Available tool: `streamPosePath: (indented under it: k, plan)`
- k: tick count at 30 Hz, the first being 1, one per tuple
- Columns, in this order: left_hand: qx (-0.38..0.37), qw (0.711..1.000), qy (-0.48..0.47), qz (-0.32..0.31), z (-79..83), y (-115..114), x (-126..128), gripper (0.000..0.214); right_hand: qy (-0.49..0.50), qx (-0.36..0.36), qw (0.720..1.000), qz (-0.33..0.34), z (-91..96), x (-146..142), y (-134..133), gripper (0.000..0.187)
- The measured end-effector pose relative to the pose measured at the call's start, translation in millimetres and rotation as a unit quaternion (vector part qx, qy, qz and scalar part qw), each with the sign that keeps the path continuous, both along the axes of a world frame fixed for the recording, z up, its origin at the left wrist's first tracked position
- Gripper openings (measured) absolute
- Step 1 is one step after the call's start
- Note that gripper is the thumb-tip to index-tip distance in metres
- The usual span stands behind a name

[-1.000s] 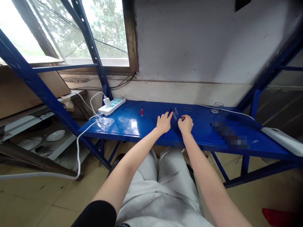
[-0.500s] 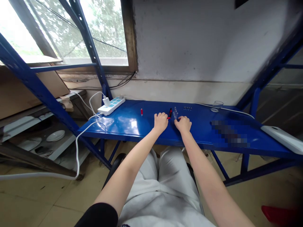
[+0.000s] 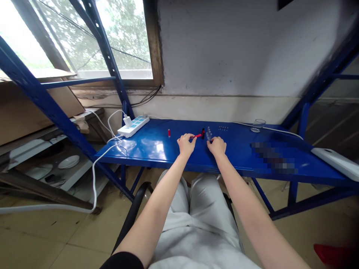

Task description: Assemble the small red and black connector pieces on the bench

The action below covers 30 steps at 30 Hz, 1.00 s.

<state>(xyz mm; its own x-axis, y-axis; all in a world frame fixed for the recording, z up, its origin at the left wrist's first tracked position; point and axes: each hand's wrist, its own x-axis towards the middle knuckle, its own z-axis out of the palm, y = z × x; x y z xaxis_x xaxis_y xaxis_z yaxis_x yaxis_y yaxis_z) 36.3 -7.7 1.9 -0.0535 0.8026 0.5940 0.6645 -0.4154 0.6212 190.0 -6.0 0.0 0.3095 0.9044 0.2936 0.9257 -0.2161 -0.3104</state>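
My left hand [image 3: 186, 144] rests on the blue metal shelf [image 3: 157, 149] with its fingers curled around a thin red-and-black tool [image 3: 199, 135] that sticks out to the right. Close to its right, my right hand [image 3: 216, 145] is closed, pinching something too small to name, right beside a cluster of small clear vials [image 3: 208, 133]. A small red cap [image 3: 168, 132] stands alone to the left of my left hand. A row of tiny dark pieces [image 3: 223, 128] lies behind the vials.
A white power strip [image 3: 133, 126] with a plugged charger and cable sits at the shelf's back left. A small glass dish [image 3: 257, 125] stands at the back right, a white flat object [image 3: 333, 161] at the right edge. Blue rack posts flank the shelf; plates lie on a low shelf at left.
My left hand has drawn back to the left and now holds the red-and-black tool, lifted and turned sideways. My right hand stayed by the vials, shifting slightly left.
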Motion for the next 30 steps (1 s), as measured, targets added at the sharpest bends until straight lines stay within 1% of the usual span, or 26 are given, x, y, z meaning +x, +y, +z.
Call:
streamPosePath:
  k: [4,7,10,15,25,30]
  plan:
    - [-0.009,0.999,-0.035,-0.011,2.3,-0.1,-1.6,0.009,0.008,0.001,1.0,0.007,-1.1,1.2,2.2,0.029]
    - [-0.015,0.999,-0.04,-0.018,3.3,-0.8,-2.2,0.009,0.011,0.006,1.0,0.011,-2.3,1.7,3.6,0.028]
    - [-0.005,0.999,-0.045,-0.023,1.6,0.2,-2.2,0.009,0.015,0.008,1.0,0.013,-2.8,2.1,4.4,0.028]
    - [0.002,0.999,-0.038,-0.037,-0.5,1.6,-2.4,0.009,0.034,0.001,0.999,0.015,-2.7,3.1,5.3,0.027]
    - [0.011,0.998,-0.041,-0.04,2.0,-0.2,-2.1,0.008,0.06,0.004,0.998,0.014,-4.6,4.7,7.8,0.024]
    - [0.002,0.999,-0.03,-0.039,3.0,-1.1,-1.4,0.009,0.067,0.003,0.998,0.016,-5.9,7.0,10.0,0.022]
